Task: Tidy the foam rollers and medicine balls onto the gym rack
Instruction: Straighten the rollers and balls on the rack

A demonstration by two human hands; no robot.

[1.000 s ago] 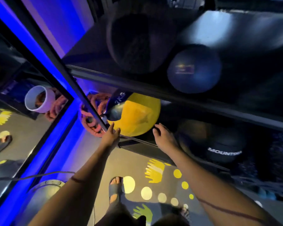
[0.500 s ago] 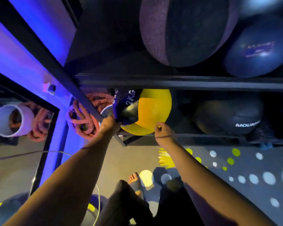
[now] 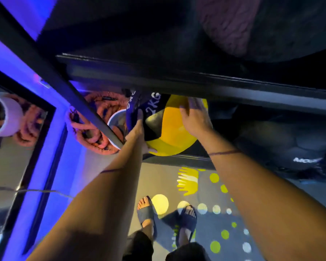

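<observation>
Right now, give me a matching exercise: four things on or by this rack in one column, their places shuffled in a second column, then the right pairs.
1 yellow 2KG medicine ball
2 black medicine ball with white lettering
3 orange rope
4 big dark ball

A upper shelf
B lower shelf, right of the right hand
C between the left hand and right hand
D by the slanted rack post, leftmost

Pairs: 1-C, 2-B, 3-D, 4-A

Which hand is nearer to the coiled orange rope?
Left. The left hand touches the left side of the yellow medicine ball, close beside the orange rope; the right hand lies flat on the ball's right side, farther from the rope.
</observation>
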